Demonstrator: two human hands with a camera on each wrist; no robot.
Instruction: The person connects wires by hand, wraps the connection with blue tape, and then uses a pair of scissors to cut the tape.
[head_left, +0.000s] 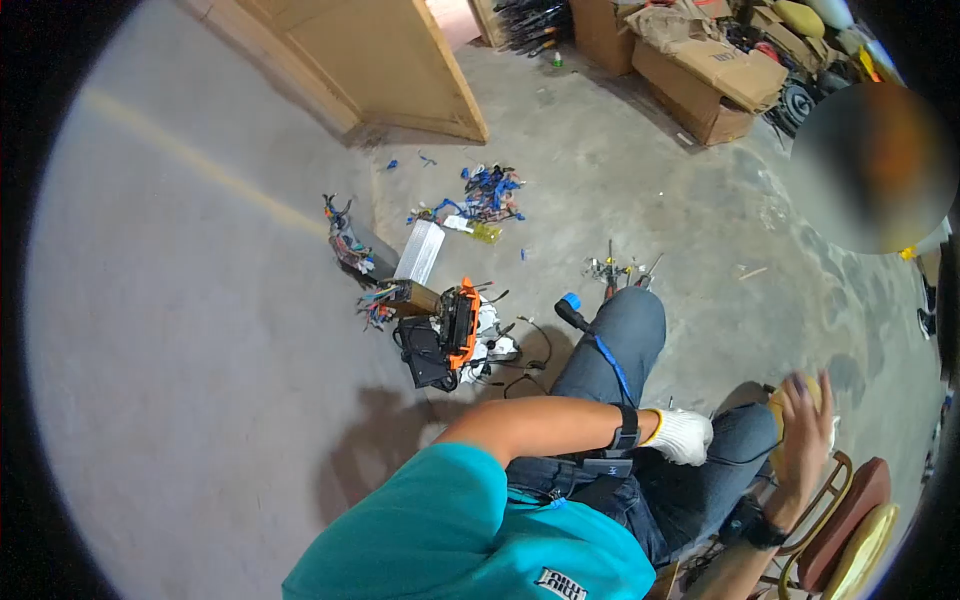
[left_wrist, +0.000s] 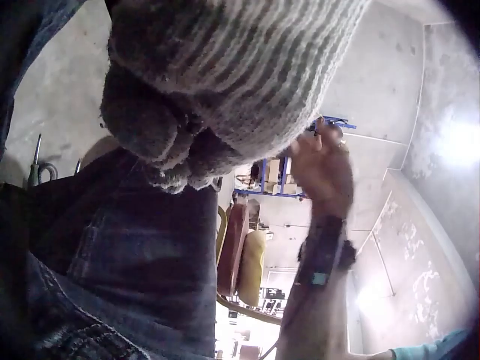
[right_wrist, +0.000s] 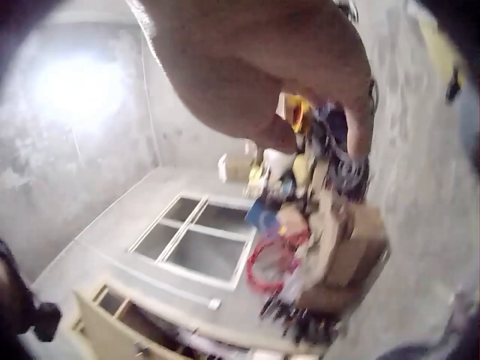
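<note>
My left hand [head_left: 685, 437], in a white knitted glove, is held over my lap by the thigh. Its gloved fingers [left_wrist: 142, 127] are curled in, and nothing shows between them in the left wrist view. My bare right hand [head_left: 805, 435] is raised by the other knee, blurred, with its fingers spread. Behind it, partly hidden, a yellow thing [head_left: 776, 402] shows at the knee. In the right wrist view the right hand [right_wrist: 277, 67] has its fingers bent slightly and nothing in them.
An orange and black device [head_left: 463, 325] stands on the floor beside a black box [head_left: 423, 352]. Cut wires [head_left: 492, 190] lie in a pile beyond. Hand tools [head_left: 615, 270] are past the near knee. A chair [head_left: 845, 525] stands at right; cardboard boxes [head_left: 700, 85] at the back.
</note>
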